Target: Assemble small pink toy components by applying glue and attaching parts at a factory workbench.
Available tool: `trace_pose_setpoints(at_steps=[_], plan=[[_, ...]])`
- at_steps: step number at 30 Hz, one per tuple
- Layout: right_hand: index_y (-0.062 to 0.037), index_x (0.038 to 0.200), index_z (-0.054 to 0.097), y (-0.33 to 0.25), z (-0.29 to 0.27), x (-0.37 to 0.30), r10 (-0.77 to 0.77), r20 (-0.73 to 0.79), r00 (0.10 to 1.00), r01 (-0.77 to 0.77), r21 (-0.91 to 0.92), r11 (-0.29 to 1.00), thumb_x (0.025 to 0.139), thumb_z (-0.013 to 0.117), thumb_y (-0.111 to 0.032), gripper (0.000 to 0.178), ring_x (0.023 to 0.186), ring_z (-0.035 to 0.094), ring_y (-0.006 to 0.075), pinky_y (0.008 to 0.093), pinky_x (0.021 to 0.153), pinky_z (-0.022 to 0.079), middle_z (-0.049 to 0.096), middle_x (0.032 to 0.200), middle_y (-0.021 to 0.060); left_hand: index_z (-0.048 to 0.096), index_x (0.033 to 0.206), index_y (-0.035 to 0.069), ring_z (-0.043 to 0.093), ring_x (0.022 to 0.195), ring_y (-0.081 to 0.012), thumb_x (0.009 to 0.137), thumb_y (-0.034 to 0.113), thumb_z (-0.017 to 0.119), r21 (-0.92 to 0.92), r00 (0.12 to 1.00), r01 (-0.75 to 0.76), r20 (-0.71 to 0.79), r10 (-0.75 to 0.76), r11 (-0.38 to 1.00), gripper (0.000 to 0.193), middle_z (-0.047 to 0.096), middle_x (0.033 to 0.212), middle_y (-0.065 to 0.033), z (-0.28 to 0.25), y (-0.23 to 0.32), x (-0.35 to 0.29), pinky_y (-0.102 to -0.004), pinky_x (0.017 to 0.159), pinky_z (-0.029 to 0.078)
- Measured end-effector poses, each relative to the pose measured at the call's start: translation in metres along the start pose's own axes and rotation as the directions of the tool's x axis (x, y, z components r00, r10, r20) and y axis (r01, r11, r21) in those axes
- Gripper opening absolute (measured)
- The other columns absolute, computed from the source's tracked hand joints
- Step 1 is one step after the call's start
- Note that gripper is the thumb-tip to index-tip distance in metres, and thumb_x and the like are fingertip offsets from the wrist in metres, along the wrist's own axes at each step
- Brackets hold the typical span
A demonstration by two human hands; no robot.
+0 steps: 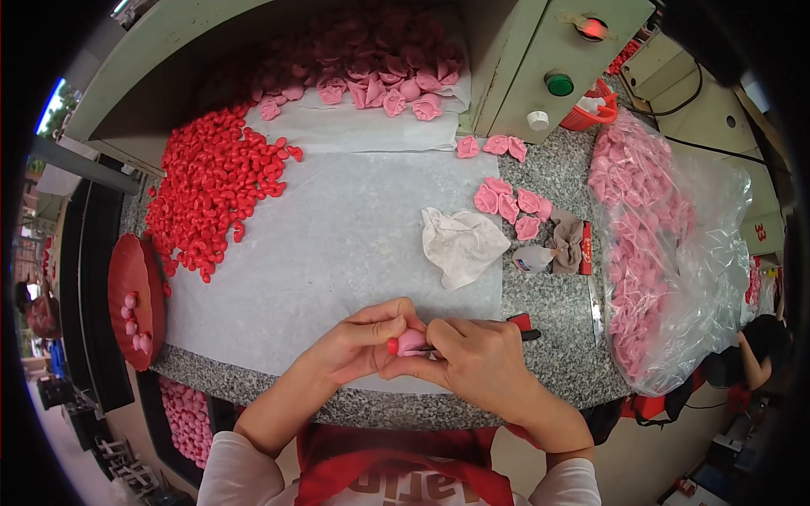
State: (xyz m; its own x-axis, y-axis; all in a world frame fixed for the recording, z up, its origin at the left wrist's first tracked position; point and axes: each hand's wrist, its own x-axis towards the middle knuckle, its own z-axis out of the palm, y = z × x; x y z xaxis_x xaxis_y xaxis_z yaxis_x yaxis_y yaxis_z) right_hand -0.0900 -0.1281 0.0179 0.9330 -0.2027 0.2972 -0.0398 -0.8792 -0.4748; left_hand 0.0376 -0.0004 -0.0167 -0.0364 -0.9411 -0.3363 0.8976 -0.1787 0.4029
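Note:
Close to the counter's front edge, my left hand point(359, 341) is closed around a small rounded pink piece point(412, 341). A small red piece point(392, 346) sits at the pink piece's left end, touching it. My right hand point(481, 363) grips a thin tool with a dark handle point(530, 335), which sticks out to the right. The tool's narrow tip lies against the pink piece; its exact kind is hidden by my fingers. Both hands meet over white paper point(337, 228) that covers the granite counter point(553, 312).
Glossy red pieces point(211, 185) are heaped at left, by a red dish point(122, 287). Pink petal-shaped pieces point(371, 63) fill the recess behind. A white cloth point(462, 244), small bottle point(533, 259) and plastic bag of pink pieces point(641, 253) stand right. A machine panel point(553, 59) rises behind.

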Motion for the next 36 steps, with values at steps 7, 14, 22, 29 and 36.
trace_pose_setpoints(at_steps=[7,14,22,29,36], plan=[[-0.0086,0.065,0.055,0.0,0.002,-0.001,-0.005,-0.007,1.0,0.004,-0.007,1.0,0.067,0.067,-0.053,0.046,0.039,0.052,0.0141,0.0266,0.035,0.039,0.048,0.047,0.0005,0.048,0.094,0.003,0.045,0.053,-0.0106,0.089,0.024,0.052,0.003,1.0,-0.009,-0.019,0.009,1.0,0.022,0.05,0.072,-0.0042,0.0,-0.001,0.001,-0.0227,0.042,0.031],[-0.0082,0.065,0.056,0.0,0.001,0.0,0.008,0.002,1.0,-0.008,0.001,1.0,0.066,0.067,-0.053,0.046,0.039,0.052,0.0145,0.0264,0.035,0.039,0.049,0.047,0.0008,0.05,0.098,0.001,0.053,0.069,-0.0099,0.091,0.022,0.048,-0.068,0.993,0.002,0.115,0.005,0.998,0.023,0.054,0.085,-0.0058,-0.01,-0.003,0.0,-0.0213,0.052,0.04],[-0.0083,0.065,0.053,0.0,0.001,-0.001,0.008,-0.009,1.0,-0.008,0.026,1.0,0.066,0.067,-0.053,0.047,0.04,0.052,0.0141,0.0262,0.036,0.04,0.049,0.048,0.0009,0.05,0.096,0.001,0.052,0.07,-0.0096,0.091,0.022,0.048,-0.054,0.998,0.0,0.07,0.004,0.999,0.022,0.053,0.083,-0.0048,-0.009,-0.004,0.0,-0.0212,0.053,0.041],[-0.0084,0.064,0.053,-0.001,0.001,0.0,0.009,-0.004,1.0,-0.009,0.011,1.0,0.066,0.067,-0.053,0.047,0.04,0.053,0.0143,0.0261,0.036,0.04,0.049,0.049,0.0011,0.049,0.095,0.001,0.053,0.072,-0.0094,0.092,0.022,0.048,-0.067,0.995,0.001,0.098,0.005,0.998,0.021,0.054,0.084,-0.0051,-0.009,-0.003,0.0,-0.0212,0.053,0.041],[-0.0086,0.064,0.053,0.0,0.002,-0.001,0.001,0.017,1.0,-0.001,-0.009,1.0,0.066,0.067,-0.053,0.046,0.039,0.052,0.0143,0.0265,0.035,0.04,0.049,0.048,0.001,0.049,0.096,0.002,0.053,0.069,-0.0097,0.092,0.021,0.047,-0.077,0.992,0.002,0.123,0.008,0.997,0.02,0.054,0.084,-0.0052,-0.011,-0.003,0.001,-0.0213,0.051,0.041]])
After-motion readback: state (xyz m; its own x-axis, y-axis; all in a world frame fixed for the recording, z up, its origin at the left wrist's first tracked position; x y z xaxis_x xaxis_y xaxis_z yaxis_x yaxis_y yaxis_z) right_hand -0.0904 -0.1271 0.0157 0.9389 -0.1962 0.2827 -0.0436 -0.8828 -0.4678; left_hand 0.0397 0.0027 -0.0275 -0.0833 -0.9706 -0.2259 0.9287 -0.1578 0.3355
